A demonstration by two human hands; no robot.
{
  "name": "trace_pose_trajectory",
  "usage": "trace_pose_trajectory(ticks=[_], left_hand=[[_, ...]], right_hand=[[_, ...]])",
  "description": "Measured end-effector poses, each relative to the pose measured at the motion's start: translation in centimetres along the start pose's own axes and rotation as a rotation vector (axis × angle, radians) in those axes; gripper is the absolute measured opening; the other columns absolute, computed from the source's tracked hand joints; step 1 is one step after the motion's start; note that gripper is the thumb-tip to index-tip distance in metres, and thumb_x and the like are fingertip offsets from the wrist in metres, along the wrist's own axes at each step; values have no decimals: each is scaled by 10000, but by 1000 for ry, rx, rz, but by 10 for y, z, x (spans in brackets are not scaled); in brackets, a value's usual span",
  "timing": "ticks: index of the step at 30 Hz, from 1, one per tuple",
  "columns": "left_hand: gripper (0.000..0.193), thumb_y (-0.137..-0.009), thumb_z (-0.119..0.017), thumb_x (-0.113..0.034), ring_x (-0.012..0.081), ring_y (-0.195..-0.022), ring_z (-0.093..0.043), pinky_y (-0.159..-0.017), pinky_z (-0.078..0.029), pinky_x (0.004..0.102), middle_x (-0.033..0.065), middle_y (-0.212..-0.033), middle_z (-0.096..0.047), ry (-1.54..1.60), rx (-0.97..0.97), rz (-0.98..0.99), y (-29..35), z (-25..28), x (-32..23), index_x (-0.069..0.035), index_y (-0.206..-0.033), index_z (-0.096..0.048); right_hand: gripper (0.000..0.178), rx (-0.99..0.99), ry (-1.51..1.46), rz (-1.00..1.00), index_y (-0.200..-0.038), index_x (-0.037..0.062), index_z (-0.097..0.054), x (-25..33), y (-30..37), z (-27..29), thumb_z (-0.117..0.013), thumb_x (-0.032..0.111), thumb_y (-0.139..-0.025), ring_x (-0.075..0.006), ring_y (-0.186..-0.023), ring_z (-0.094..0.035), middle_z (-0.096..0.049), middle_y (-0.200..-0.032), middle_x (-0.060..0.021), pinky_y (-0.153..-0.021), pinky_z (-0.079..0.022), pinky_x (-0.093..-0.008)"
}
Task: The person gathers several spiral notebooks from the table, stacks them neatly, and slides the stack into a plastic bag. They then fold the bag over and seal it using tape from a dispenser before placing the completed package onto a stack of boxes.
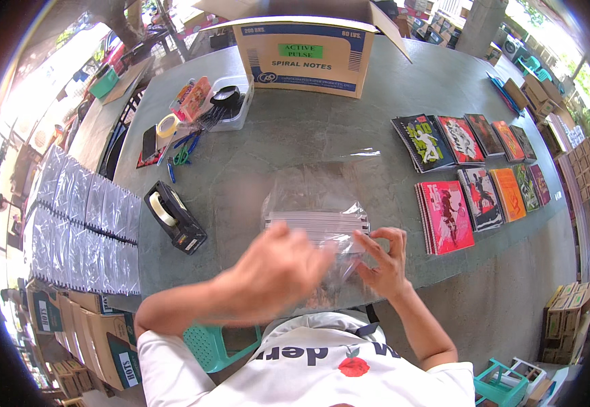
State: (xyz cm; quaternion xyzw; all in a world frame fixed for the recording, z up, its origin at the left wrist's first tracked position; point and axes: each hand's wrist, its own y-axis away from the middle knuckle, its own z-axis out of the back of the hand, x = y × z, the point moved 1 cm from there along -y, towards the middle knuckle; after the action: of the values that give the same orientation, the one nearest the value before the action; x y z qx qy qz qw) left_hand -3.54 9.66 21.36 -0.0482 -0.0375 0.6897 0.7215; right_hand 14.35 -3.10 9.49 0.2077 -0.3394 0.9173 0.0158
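In front of me on the table lies a clear plastic bag (302, 183) around a stack of spiral notebooks (319, 220), seen by their page edges and dark spiral bindings. My right hand (384, 261) grips the bag at the stack's right side, fingers bent and thumb lower down. My left hand (278, 264) is over the near left part of the bag. Its fingers are curled but smeared by motion, so what they hold does not show. A black tape dispenser (174, 218) with a pale tape roll stands left of the bag.
Colourful spiral notebooks (446, 216) lie in two rows at right. Plastic-wrapped notebook packs (88, 217) fill the left edge. Farther back are a cardboard box (302, 61), a clear plastic bin (239, 119), scissors (182, 156) and a phone (149, 142). A green stool (207, 346) stands below the table edge.
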Motion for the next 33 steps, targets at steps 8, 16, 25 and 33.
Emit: trace_pose_trajectory(ticks=[8,16,25,33], left_hand=[[123,-660,-665,-180,251,-1251,-302,-1063,-213,470,57,-1196,-483,-168,-218,90,9,27,46,-222,-755,-599],[58,-601,-691,-187,259,-1270,-284,-1108,-109,516,-7,-1192,-498,82,-59,-213,-49,-23,55,-176,-600,-634],[107,-592,-698,-184,266,-1256,-307,-1096,-123,537,40,-1196,-498,79,42,-144,-56,-17,56,-169,-697,-688],[279,-636,-726,-283,259,-1232,-342,-1053,-214,483,79,-1142,-534,80,-213,-9,-10,34,82,-96,-836,-669]], right_hand=[[450,237,37,266,-1147,102,-576,13,-31,0,-636,122,-702,-216,-1091,-502,-527,-1161,-36,-935,-395,-384],[475,266,28,215,-1228,136,-514,22,-19,-8,-544,82,-757,-234,-1241,-423,-471,-1306,-83,-1033,-340,-396],[458,301,67,218,-1152,172,-573,21,-24,-6,-634,52,-714,-210,-1249,-419,-499,-1287,-62,-1036,-344,-384],[399,207,79,180,-1076,205,-601,30,-32,3,-687,177,-687,-209,-1061,-432,-509,-1076,11,-963,-286,-402]])
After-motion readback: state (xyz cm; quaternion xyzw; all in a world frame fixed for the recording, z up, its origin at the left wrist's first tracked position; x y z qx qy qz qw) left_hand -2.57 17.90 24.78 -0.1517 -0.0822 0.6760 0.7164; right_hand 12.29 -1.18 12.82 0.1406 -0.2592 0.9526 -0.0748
